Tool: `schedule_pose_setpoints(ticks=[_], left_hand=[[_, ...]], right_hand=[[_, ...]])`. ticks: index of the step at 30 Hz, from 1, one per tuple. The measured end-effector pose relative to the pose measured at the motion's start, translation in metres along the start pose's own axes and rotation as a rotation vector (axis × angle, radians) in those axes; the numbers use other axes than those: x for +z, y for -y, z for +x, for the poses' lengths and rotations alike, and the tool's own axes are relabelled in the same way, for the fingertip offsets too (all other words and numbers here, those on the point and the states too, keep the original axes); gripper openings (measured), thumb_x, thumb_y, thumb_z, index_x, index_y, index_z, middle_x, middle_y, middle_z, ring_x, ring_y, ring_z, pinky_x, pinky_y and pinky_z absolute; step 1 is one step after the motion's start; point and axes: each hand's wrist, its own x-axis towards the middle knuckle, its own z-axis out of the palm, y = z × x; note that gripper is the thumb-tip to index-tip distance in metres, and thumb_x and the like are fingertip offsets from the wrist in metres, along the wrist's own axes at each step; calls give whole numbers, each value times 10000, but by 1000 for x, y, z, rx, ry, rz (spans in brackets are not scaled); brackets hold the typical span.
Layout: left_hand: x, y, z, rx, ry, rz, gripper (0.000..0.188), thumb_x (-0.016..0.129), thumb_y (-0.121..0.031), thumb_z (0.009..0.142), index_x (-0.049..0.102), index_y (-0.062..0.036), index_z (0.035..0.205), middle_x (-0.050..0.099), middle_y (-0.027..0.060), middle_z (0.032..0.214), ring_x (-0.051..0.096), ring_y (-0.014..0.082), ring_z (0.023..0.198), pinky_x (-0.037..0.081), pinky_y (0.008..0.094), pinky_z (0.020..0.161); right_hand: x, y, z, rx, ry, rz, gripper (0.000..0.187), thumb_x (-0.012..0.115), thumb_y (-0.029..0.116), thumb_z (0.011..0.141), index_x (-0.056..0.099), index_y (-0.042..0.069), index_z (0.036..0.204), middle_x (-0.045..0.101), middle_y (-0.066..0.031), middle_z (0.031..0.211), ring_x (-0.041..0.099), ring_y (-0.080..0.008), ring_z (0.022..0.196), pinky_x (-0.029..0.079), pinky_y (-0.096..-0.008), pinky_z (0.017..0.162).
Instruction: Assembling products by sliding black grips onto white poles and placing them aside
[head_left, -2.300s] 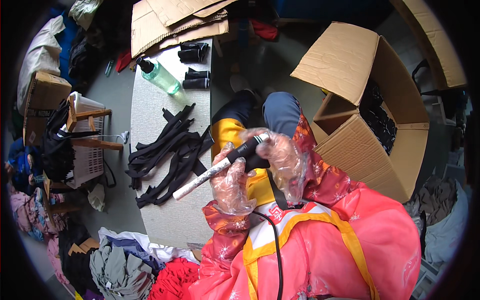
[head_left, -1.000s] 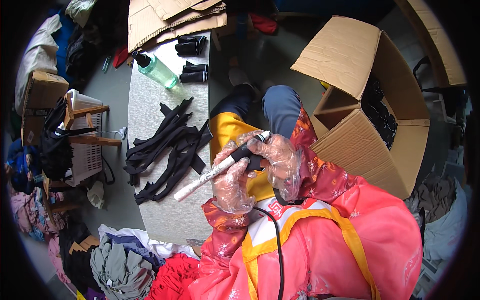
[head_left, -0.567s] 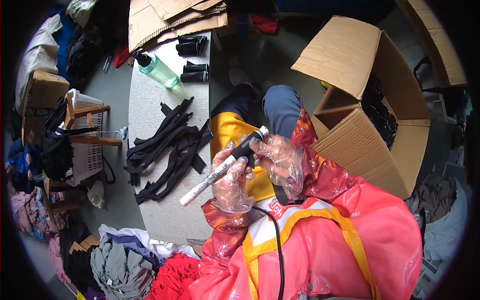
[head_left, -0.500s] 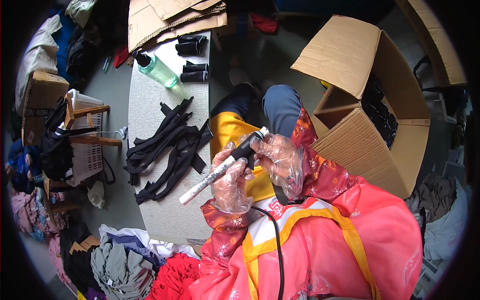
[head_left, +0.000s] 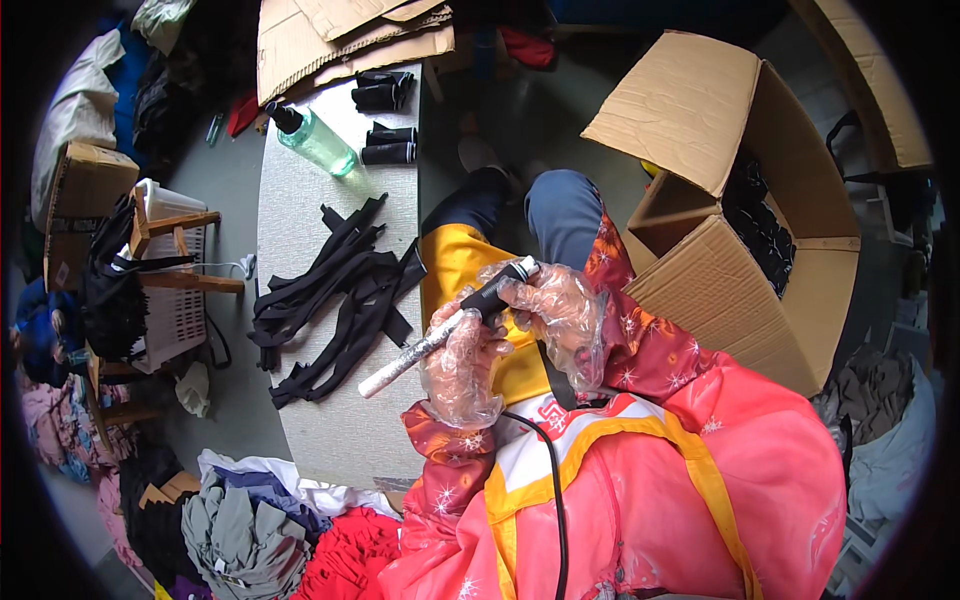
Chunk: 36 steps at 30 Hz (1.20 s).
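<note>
Both of my hands wear clear plastic gloves and meet over my lap at a white speckled tube (head_left: 400, 370). My left hand (head_left: 462, 362) is closed round the tube's middle, and its lower end sticks out past the table edge. Near the upper end, a black fabric strip (head_left: 488, 296) is wound round the tube. My right hand (head_left: 562, 318) pinches at this wound part, fingers closed. Below it hangs a black length (head_left: 558, 376), seemingly the strip's loose tail. More black strips (head_left: 345, 300) lie in a loose pile on the table, left of my hands.
On the grey table (head_left: 340, 445) stand a green spray bottle (head_left: 322, 143) and small black rolls (head_left: 388, 144), with flat cardboard (head_left: 350, 40) behind. An open cardboard box (head_left: 690, 110) holding black pieces stands right. Left are a white basket (head_left: 172, 325) and heaped clothes (head_left: 245, 525).
The tube has turned slightly in my hands, its lower end rising a little. More of the black length shows beneath my right hand. Things on the table have not moved.
</note>
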Motion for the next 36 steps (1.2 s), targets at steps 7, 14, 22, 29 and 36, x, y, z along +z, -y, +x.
schedule_pose_setpoints(ticks=[7,14,22,29,36], left_hand=[[-6,4,-5,90,-61,-38,369,572,-39,860,438,-9,1202,583,125,893,585,167,699,507,289,600],[0,10,0,266,-124,-18,383,569,-30,866,415,-29,1217,564,140,912,568,173,704,481,291,611],[9,31,-3,534,-184,604,372,606,-41,823,487,7,1172,575,118,1002,592,169,844,492,267,762],[-56,7,-33,370,-416,681,274,608,-58,843,565,32,1098,604,57,809,567,105,699,474,222,599],[15,3,-5,531,35,1209,187,521,-70,913,583,32,1057,618,58,896,550,82,771,455,241,695]], right_hand=[[-6,4,-1,14,-3,275,281,665,123,838,584,-6,1074,587,-22,848,504,-53,604,402,-157,501],[-15,-41,2,-45,420,749,274,492,202,906,525,52,1133,559,-98,1014,526,-197,954,450,-376,857],[21,-26,-2,-1,109,447,298,616,259,880,576,17,1051,618,-57,927,599,-136,816,480,-239,704],[-8,16,7,-269,-185,379,313,549,130,918,478,80,1219,576,-45,951,553,-143,856,504,-289,751],[27,-2,-5,-467,59,260,282,551,107,910,490,-15,1156,620,-91,945,569,-136,802,473,-261,767]])
